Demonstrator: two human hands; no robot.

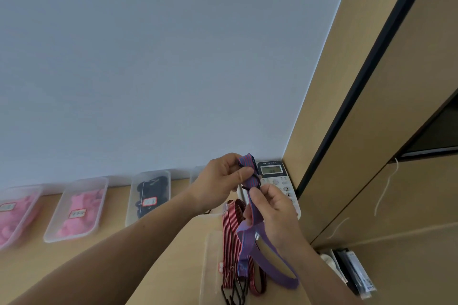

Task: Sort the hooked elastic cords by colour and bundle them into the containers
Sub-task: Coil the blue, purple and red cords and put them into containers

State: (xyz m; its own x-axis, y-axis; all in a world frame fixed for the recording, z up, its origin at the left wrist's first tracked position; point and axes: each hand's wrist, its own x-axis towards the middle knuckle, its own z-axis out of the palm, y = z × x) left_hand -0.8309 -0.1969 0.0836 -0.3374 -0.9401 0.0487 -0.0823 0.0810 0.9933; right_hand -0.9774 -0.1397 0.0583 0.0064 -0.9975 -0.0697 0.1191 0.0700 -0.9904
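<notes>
A purple elastic cord (pixel 250 238) with red stripes hangs in loops between both hands above the desk. My left hand (pixel 220 181) pinches its folded upper end, near a dark hook. Just below, my right hand (pixel 272 208) grips the strap. Under the hands, red striped cords (pixel 229 242) with black hooks lie across a clear container (pixel 210 267). Along the wall stand more clear containers: two with pink cords (pixel 79 210) (pixel 14 215) and one with black cords (pixel 150 195).
A white desk phone (pixel 275 181) sits in the corner behind my hands. Wooden cabinet panels (pixel 371 156) rise on the right, with dark flat items (pixel 354 270) tucked in a gap at their foot. The white wall bounds the wooden desk (pixel 148 255) at the back.
</notes>
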